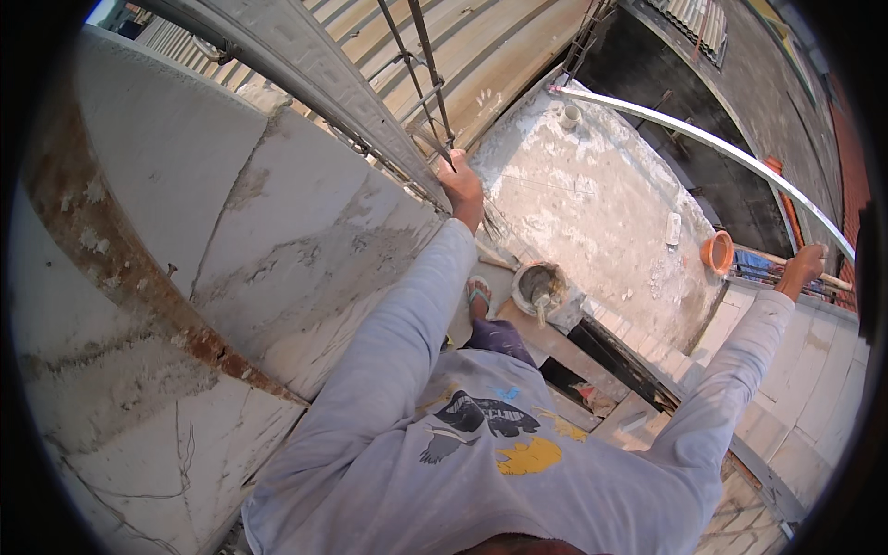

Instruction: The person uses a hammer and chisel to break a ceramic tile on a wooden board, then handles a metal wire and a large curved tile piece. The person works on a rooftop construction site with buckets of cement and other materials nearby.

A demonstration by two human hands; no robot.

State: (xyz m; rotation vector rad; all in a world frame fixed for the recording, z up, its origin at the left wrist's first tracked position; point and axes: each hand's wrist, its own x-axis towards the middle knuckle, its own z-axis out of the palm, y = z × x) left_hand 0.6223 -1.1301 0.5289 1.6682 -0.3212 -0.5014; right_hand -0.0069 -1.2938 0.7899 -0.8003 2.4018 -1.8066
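Note:
My left hand [462, 188] is closed on the edge of a long grey post [314, 69], where dark steel rods [416, 69] meet it. On the right, my right hand [803, 265] is curled round a pale wooden pole [759, 259], below a long white bar [673, 122]. Between my arms, my foot in a flip-flop [479, 298] is beside a round bucket [538, 288] holding grey material and what looks like a tool, its shape unclear.
A white block wall [166, 139] with a rusty band [139, 259] fills the left. Ahead is a rough pale slab [592, 203] with a short pipe [569, 117] and an orange bucket [718, 252]. Boards [536, 338] and dark gaps lie below me; corrugated roofing [499, 46] stands beyond.

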